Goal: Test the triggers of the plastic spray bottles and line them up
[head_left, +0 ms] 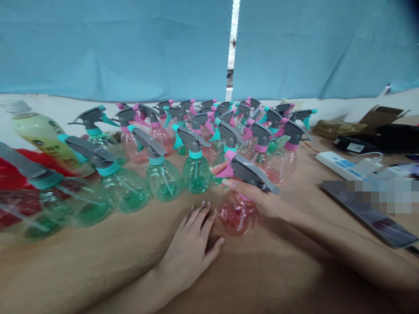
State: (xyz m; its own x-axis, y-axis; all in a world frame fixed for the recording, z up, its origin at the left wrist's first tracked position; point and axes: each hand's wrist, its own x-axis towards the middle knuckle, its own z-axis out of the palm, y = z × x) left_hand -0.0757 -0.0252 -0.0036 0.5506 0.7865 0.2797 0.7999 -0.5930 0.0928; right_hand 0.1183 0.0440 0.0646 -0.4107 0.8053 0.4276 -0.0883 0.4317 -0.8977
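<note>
A pink spray bottle [236, 218] with a grey and pink trigger head stands on the wooden table [140, 270] in front of me. My right hand [255, 198] grips it around the neck from the right, its fingers partly hidden behind the bottle. Beside the bottle, my left hand [194, 237] lies flat on the table with its fingers stretched out, holding nothing. Just beyond my hands is a green spray bottle [196, 176] with a turquoise collar. More green spray bottles, such as one at the left [129, 194], line the front.
Several pink and green spray bottles [160, 135] crowd the back. A yellow-labelled bottle [46, 135] and a red bag [19, 165] sit at the left. To the right are a white power strip [340, 165], a phone [369, 216] and a cardboard box [381, 117]. Blue cloth [131, 48] hangs behind.
</note>
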